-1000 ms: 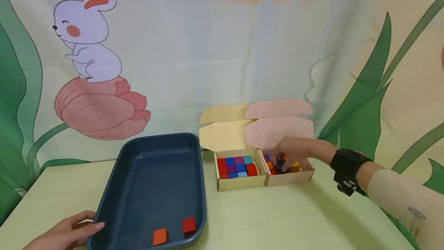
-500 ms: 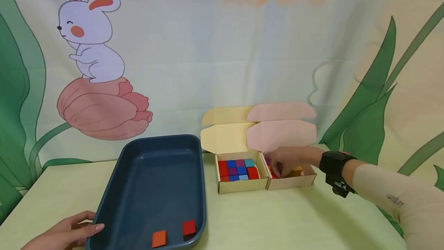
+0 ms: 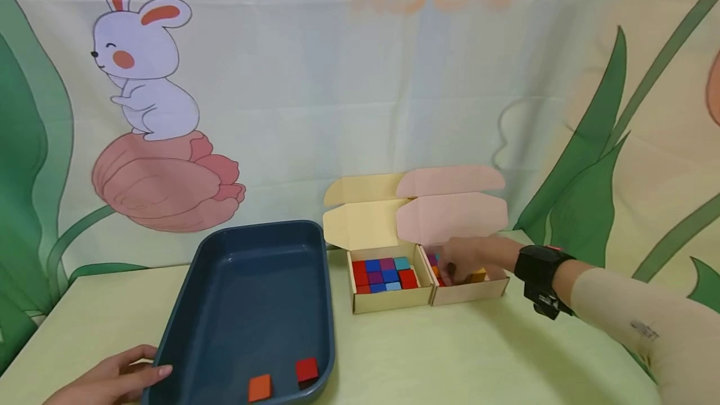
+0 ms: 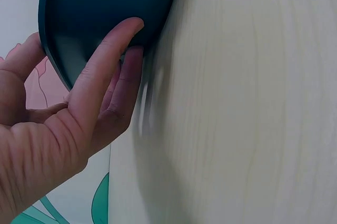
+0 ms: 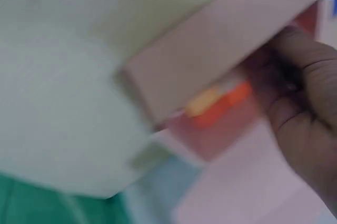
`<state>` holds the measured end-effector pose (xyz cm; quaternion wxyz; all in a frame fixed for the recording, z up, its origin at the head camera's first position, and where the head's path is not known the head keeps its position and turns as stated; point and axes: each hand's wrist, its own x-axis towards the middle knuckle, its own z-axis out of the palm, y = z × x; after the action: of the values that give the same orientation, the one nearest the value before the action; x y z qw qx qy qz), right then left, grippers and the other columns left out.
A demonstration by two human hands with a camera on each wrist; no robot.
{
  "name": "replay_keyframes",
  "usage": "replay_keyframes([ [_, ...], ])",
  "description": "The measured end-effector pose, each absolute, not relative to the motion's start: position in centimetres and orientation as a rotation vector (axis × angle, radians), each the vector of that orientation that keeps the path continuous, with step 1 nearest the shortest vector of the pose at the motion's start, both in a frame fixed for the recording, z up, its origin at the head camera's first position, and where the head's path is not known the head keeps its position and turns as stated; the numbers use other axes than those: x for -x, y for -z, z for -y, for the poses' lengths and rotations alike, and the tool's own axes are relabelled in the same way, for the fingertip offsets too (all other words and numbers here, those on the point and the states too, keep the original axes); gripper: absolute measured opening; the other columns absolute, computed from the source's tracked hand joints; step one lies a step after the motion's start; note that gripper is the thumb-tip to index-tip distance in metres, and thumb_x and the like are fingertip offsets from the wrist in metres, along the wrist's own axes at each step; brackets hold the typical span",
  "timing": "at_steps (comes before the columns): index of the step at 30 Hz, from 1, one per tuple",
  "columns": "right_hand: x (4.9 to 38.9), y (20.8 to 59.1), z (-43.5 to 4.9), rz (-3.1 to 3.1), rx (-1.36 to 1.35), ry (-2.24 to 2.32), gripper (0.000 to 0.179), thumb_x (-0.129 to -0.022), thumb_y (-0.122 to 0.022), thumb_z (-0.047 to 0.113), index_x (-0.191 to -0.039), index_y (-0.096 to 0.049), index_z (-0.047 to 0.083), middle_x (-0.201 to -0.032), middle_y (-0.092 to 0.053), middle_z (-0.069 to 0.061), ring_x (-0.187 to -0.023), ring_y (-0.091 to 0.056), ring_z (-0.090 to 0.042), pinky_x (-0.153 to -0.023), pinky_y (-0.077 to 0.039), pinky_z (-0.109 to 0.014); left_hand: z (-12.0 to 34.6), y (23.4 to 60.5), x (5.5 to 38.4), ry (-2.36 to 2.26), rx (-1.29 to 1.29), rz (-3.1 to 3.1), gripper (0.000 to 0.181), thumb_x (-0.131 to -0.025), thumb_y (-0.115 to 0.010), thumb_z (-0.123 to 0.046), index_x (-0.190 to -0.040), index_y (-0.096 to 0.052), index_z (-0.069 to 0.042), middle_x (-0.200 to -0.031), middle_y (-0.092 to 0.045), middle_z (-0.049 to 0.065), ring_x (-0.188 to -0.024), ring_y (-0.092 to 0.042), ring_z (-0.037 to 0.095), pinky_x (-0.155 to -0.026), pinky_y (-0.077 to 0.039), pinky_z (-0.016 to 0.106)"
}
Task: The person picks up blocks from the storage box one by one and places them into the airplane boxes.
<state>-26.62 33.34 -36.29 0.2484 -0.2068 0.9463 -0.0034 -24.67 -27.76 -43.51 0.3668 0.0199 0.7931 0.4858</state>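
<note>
My left hand (image 3: 115, 377) grips the left rim of a dark blue tray (image 3: 329, 280), its thumb over the edge and fingers outside; the left wrist view shows the same hold on the tray (image 4: 58, 29). Inside the tray lie an orange block (image 3: 260, 387) and a red block (image 3: 307, 370). My right hand (image 3: 469, 258) reaches down into a pink box (image 3: 469, 293), thumb and fingers curled toward each other. In the blurred right wrist view, its fingertips (image 5: 258, 71) are behind the box wall, so whatever lies between them is hidden. Orange and yellow blocks (image 5: 218, 105) show beside them.
Left of the pink box, touching it, stands a cream box (image 3: 392, 302) with several red, blue and purple blocks. Both lids (image 3: 368, 224) stand raised behind them. A printed cloth (image 3: 292, 111) hangs at the back of the pale green table (image 3: 416, 355).
The right hand has moved lower into the pink box, and its fingers have drawn closer together. The left hand keeps its hold on the tray. The head view has shifted slightly.
</note>
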Motion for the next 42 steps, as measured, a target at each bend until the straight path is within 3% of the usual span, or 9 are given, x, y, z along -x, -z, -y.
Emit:
replay_keyframes([
  [3, 25.5, 35.2, -31.7, -2.634, 0.65, -0.076, 0.023, -0.085, -0.075, -0.004, -0.074, -0.072, 0.016, -0.069, -0.059, 0.01, -0.066, -0.05, -0.007, -0.06, -0.046, -0.018, 27.4, 43.4, 25.1, -1.253, -0.076, -2.019, 0.072, -0.106, -0.052, -0.042, -0.141, -0.027, 0.017, -0.124, -0.057, 0.023, -0.111, -0.063, 0.04, -0.09, -0.057, 0.052],
  [7, 23.9, 33.3, -27.8, -2.781, 0.738, -0.08, 0.027, -0.085, -0.069, -0.008, -0.067, -0.065, 0.012, -0.06, -0.047, 0.009, -0.056, -0.041, -0.007, -0.051, -0.033, -0.018, 27.1, 43.3, 25.5, -1.274, -0.124, -1.981, 0.071, -0.107, -0.052, -0.04, -0.141, -0.026, 0.017, -0.124, -0.057, 0.022, -0.11, -0.064, 0.039, -0.093, -0.056, 0.053],
  [13, 22.3, 31.1, -19.9, -2.783, 1.162, 0.018, 0.012, -0.091, -0.073, 0.002, -0.092, -0.072, 0.013, -0.088, -0.068, 0.004, -0.08, -0.062, -0.01, -0.069, -0.05, -0.014, 27.5, 43.3, 25.7, -1.324, -0.165, -1.906, 0.061, -0.108, -0.05, -0.037, -0.136, -0.031, 0.013, -0.118, -0.059, 0.015, -0.103, -0.065, 0.03, -0.09, -0.058, 0.048],
  [17, 21.0, 31.2, -14.6, -2.633, 1.375, 0.116, 0.013, -0.095, -0.073, 0.01, -0.108, -0.071, 0.012, -0.104, -0.07, 0.0, -0.093, -0.066, -0.009, -0.077, -0.05, -0.009, 27.4, 43.4, 25.6, -1.373, -0.165, -1.861, 0.058, -0.109, -0.05, -0.036, -0.135, -0.032, 0.012, -0.116, -0.059, 0.015, -0.103, -0.067, 0.03, -0.091, -0.058, 0.048],
  [22, 19.8, 33.1, -10.3, -2.417, 1.372, 0.043, 0.014, -0.098, -0.07, 0.013, -0.112, -0.072, 0.015, -0.1, -0.069, 0.007, -0.086, -0.06, -0.001, -0.069, -0.046, -0.005, 27.1, 43.7, 25.4, -1.409, -0.172, -1.824, 0.056, -0.109, -0.05, -0.035, -0.136, -0.033, 0.011, -0.117, -0.059, 0.015, -0.103, -0.067, 0.031, -0.091, -0.058, 0.048],
  [27, 19.8, 34.8, -8.3, -2.274, 1.292, -0.203, 0.016, -0.099, -0.067, 0.014, -0.114, -0.071, 0.018, -0.093, -0.062, 0.011, -0.08, -0.053, 0.0, -0.065, -0.045, -0.01, 26.9, 44.0, 25.5, -1.366, -0.172, -1.868, 0.059, -0.109, -0.05, -0.035, -0.137, -0.033, 0.014, -0.121, -0.058, 0.017, -0.107, -0.066, 0.033, -0.093, -0.057, 0.051],
  [32, 20.1, 35.8, -7.2, -2.237, 1.317, -0.295, 0.028, -0.098, -0.069, 0.012, -0.125, -0.07, 0.02, -0.103, -0.059, 0.007, -0.086, -0.049, -0.002, -0.067, -0.045, -0.012, 26.9, 44.0, 25.5, -1.352, -0.174, -1.869, 0.061, -0.109, -0.049, -0.035, -0.138, -0.031, 0.014, -0.123, -0.057, 0.018, -0.109, -0.065, 0.033, -0.094, -0.056, 0.052],
  [38, 20.2, 36.4, -7.4, -2.272, 1.299, -0.228, 0.04, -0.095, -0.068, 0.001, -0.131, -0.067, 0.02, -0.109, -0.053, 0.005, -0.084, -0.05, -0.005, -0.065, -0.045, -0.012, 26.8, 43.6, 24.9, -1.419, -0.148, -1.813, 0.057, -0.108, -0.052, -0.036, -0.135, -0.033, 0.01, -0.108, -0.059, 0.012, -0.082, -0.064, 0.022, -0.08, -0.058, 0.041],
  [42, 20.2, 35.6, -7.9, -2.348, 1.34, -0.216, 0.031, -0.093, -0.071, 0.002, -0.12, -0.07, 0.018, -0.105, -0.053, 0.005, -0.08, -0.05, -0.004, -0.063, -0.044, -0.011, 26.6, 43.3, 24.5, -1.456, -0.119, -1.768, 0.052, -0.107, -0.052, -0.038, -0.13, -0.035, 0.006, -0.098, -0.059, 0.01, -0.076, -0.065, 0.021, -0.077, -0.058, 0.038],
])
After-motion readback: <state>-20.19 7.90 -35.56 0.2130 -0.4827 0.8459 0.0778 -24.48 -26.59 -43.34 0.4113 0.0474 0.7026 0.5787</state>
